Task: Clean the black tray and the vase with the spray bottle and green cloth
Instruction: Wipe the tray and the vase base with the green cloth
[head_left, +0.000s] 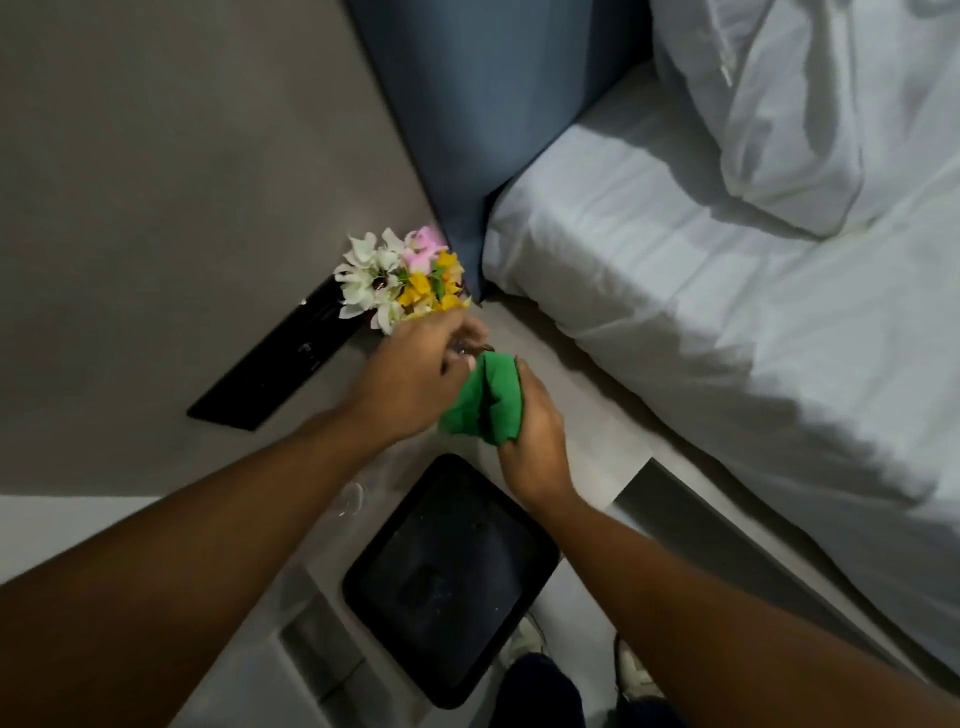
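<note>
My left hand (410, 382) is closed around the clear glass vase (470, 349), of which only a sliver shows between my fingers. White, pink and yellow flowers (402, 280) stick out above that hand. My right hand (530, 436) grips a bunched green cloth (485, 400) and presses it against the vase. The black tray (452, 577) lies flat on the bedside table, below both hands, nothing on it. No spray bottle is in view.
A clear glass (353, 499) stands left of the tray. A black wall panel (280, 358) sits behind the flowers. The blue headboard (467, 130) and the white bed (727, 312) lie close on the right. My feet (631, 670) show beside the table (566, 358).
</note>
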